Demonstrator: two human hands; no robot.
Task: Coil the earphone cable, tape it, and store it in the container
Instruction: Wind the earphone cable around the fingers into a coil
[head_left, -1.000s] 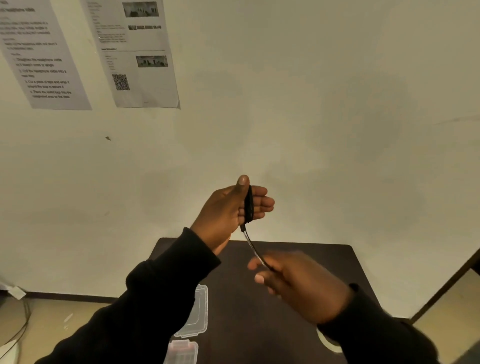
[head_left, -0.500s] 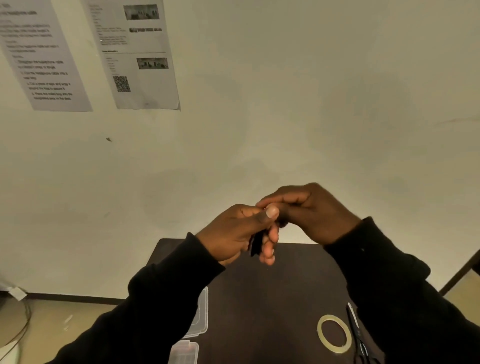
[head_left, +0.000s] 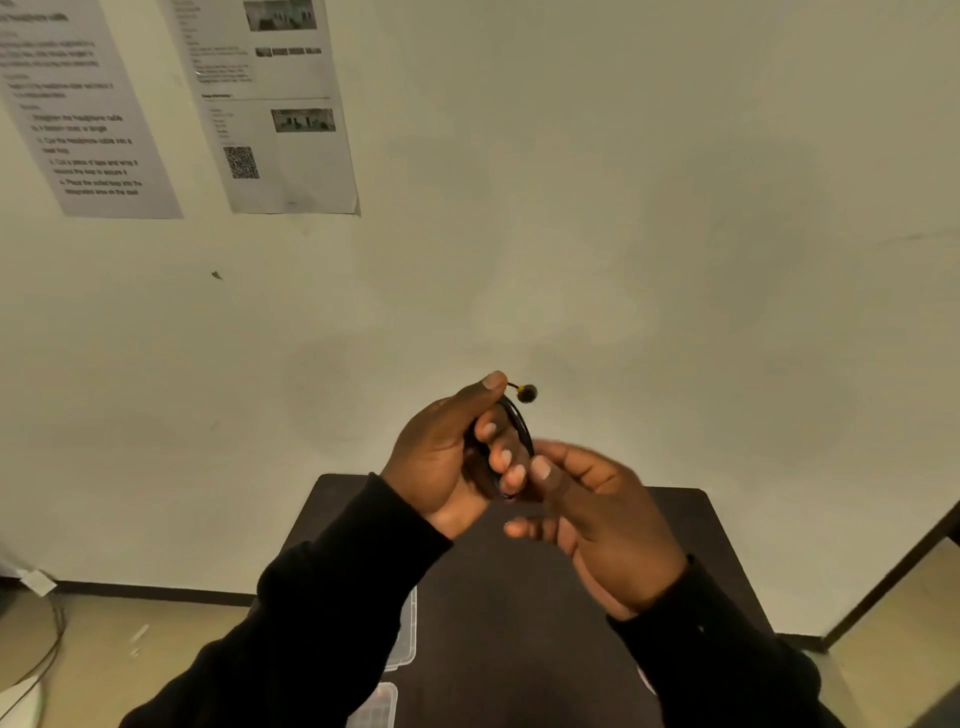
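above the table (head_left: 519, 649) left hand (head_left: 447, 457) grips coiled cable (head_left: 522, 423); right hand (head_left: 597, 525) touching

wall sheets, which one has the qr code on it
The right-hand sheet, nearer the middle of the wall; its code sits low on the page. The left sheet shows only text.
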